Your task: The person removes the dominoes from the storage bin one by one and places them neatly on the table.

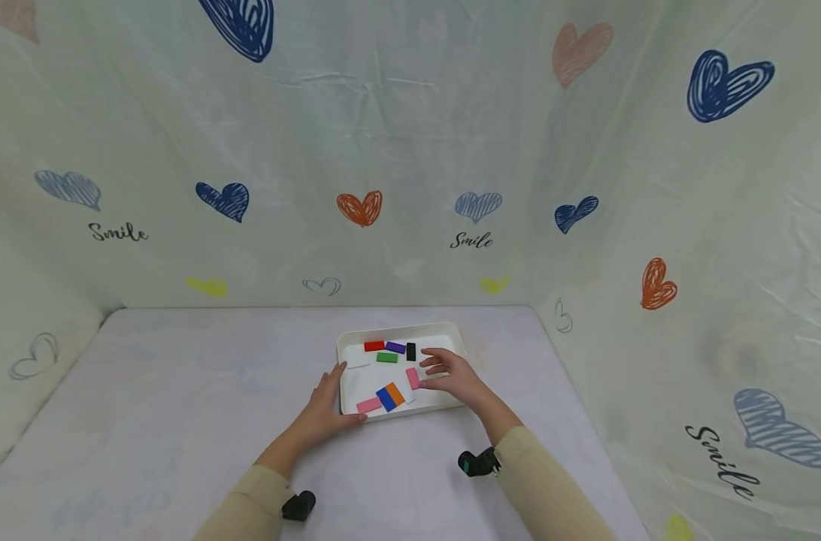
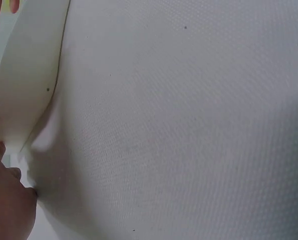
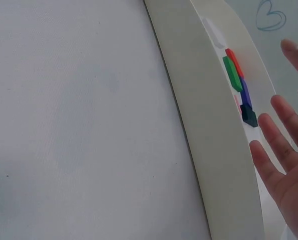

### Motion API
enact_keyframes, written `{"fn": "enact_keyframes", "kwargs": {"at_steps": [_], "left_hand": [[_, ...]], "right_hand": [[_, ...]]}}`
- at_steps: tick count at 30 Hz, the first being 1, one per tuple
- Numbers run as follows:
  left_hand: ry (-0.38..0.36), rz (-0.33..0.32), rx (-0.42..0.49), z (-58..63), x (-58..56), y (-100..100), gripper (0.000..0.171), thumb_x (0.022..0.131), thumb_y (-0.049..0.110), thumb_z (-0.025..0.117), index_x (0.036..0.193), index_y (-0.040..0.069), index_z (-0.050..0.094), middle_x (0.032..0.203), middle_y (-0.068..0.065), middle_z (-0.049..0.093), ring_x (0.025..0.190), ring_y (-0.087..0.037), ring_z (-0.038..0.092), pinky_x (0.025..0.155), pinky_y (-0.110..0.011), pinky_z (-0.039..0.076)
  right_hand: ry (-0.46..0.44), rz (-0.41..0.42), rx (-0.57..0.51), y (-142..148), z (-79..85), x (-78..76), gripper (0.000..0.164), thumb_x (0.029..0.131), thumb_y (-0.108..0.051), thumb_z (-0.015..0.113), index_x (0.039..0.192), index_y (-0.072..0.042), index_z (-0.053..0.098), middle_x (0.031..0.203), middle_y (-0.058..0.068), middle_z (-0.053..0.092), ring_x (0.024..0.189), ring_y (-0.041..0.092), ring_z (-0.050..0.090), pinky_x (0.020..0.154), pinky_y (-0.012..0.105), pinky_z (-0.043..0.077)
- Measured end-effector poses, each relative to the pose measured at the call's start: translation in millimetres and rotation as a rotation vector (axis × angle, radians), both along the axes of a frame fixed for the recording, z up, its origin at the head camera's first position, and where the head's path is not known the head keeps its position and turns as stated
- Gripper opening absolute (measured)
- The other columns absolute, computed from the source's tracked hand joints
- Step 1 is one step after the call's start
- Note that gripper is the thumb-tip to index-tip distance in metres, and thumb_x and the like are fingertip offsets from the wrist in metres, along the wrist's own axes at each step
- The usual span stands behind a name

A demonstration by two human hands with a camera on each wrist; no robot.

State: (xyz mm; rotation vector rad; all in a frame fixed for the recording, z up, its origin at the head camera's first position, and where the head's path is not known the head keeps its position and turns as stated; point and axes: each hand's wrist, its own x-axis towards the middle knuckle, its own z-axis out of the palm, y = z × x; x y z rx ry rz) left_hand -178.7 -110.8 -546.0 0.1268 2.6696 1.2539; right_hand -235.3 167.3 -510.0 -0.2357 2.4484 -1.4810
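Note:
A white rectangular tray (image 1: 444, 332) holds several small coloured rectangular blocks. My left hand (image 1: 322, 409) spans its near left corner, fingers at the left rim and thumb at the front edge. Over the tray's right part, my right hand (image 1: 451, 374) has its fingers spread; its thumb is beside a pink block (image 1: 413, 378). Next to each other near the front lie a blue block (image 1: 386, 399) and an orange block (image 1: 395, 394), with another pink block (image 1: 368, 406) to their left. In the right wrist view, the right fingers are extended above the tray.
Toward the tray's back are red (image 1: 374, 346), purple (image 1: 395, 348), green (image 1: 386, 358) and black (image 1: 411, 352) blocks, with a white piece (image 1: 358, 361) at left. The tray stands on a white-covered table (image 1: 201, 406). A heart-printed curtain (image 1: 410, 150) rises behind.

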Motion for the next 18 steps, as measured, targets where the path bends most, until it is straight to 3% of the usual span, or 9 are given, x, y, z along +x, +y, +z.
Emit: {"fn": "enact_keyframes", "kwargs": {"at_steps": [7, 14, 18], "left_hand": [[-0.048, 0.005, 0.05, -4.5, -2.5, -2, 0.111, 0.074, 0.037, 0.083, 0.156, 0.012, 0.012, 0.158, -0.024, 0.015, 0.143, -0.049, 0.006, 0.107, -0.071, 0.013], [-0.078, -0.008, 0.046, -8.6, -3.1, -5, 0.112, 0.075, 0.038, 0.082, 0.157, 0.012, 0.011, 0.159, -0.024, 0.015, 0.146, -0.042, 0.004, 0.114, -0.061, 0.004], [-0.106, -0.001, 0.056, -8.3, -2.3, -6, 0.111, 0.076, 0.04, 0.081, 0.157, 0.015, 0.01, 0.159, -0.023, 0.011, 0.145, -0.046, 0.002, 0.111, -0.067, 0.007]], "right_hand": [[-0.101, 0.005, 0.02, -5, -5.5, -12.0, 0.055, 0.083, -0.008, 0.078, 0.133, -0.006, 0.056, 0.113, 0.009, 0.064, 0.098, 0.024, 0.062, 0.086, 0.034, 0.055], [-0.122, 0.001, 0.088, -10, -9.8, -17.4, 0.048, 0.081, -0.004, 0.079, 0.126, -0.006, 0.062, 0.109, 0.007, 0.065, 0.092, 0.021, 0.06, 0.084, 0.032, 0.055], [-0.145, 0.0, 0.088, -11, -15.8, -20.9, 0.047, 0.08, -0.003, 0.079, 0.124, -0.006, 0.063, 0.106, 0.006, 0.066, 0.088, 0.02, 0.06, 0.084, 0.03, 0.055]]}}
